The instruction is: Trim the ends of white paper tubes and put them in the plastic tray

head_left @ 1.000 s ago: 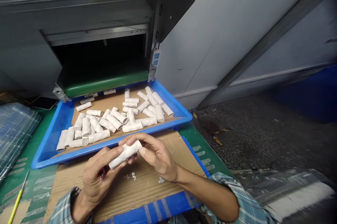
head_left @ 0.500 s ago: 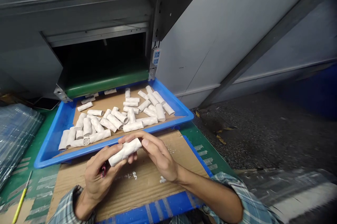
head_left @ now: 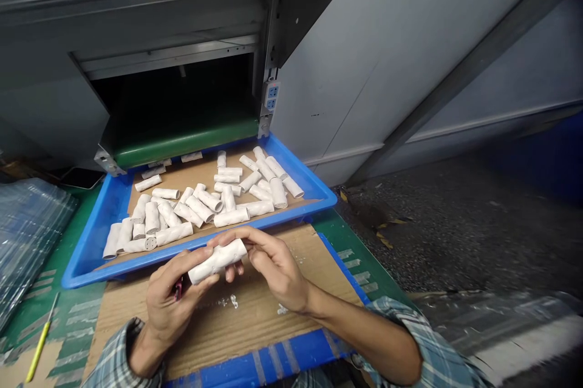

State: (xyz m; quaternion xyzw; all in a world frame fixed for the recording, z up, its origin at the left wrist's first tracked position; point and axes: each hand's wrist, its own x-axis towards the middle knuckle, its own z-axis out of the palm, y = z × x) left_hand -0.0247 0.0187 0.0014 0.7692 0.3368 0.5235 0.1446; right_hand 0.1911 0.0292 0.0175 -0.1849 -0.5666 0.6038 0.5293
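Observation:
Both my hands hold one white cylinder (head_left: 217,261) over a sheet of brown cardboard (head_left: 255,321). My left hand (head_left: 169,303) grips its lower left end, and a small dark red tool (head_left: 178,289) is tucked against that palm. My right hand (head_left: 268,265) curls its fingers round the upper right end. Just beyond them a blue tray (head_left: 91,248), lined with cardboard, holds several more white cylinders (head_left: 200,206) lying loose.
A machine's dark opening with a green belt (head_left: 182,142) sits behind the tray. Clear plastic sheets (head_left: 27,230) lie at the left, a yellow-handled tool (head_left: 40,347) at the lower left. Grey floor (head_left: 455,236) drops away on the right, past the green table edge.
The hands keep hold of the cylinder and have turned it slightly. The view has drifted a little.

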